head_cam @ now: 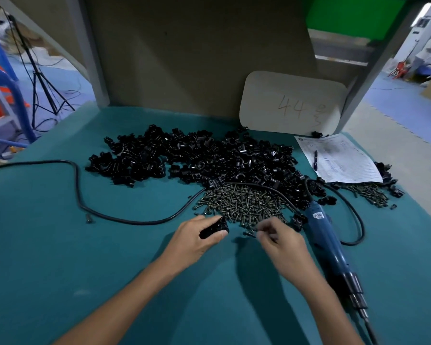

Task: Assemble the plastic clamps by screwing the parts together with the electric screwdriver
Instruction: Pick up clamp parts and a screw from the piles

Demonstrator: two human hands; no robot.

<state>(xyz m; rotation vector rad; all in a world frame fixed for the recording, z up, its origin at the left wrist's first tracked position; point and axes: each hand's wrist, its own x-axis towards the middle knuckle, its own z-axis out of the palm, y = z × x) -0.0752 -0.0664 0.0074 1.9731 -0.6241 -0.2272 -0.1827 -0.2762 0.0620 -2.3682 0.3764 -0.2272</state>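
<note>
My left hand (pixel 199 235) grips a black plastic clamp (pixel 215 227) just above the green table (pixel 85 257). My right hand (pixel 279 239) pinches a small screw (pixel 249 234) at the near edge of the heap of dark screws (pixel 244 202). The blue electric screwdriver (pixel 331 242) lies on the table to the right of my right hand, its bit pointing toward me. A big pile of black clamp parts (pixel 209 155) spreads behind the screws.
A black power cable (pixel 85 207) loops across the left of the table. A paper form with a pen (pixel 339 158) lies at the right, a second screw heap (pixel 368 192) beside it. A board marked 44 (pixel 291 103) leans on the back panel.
</note>
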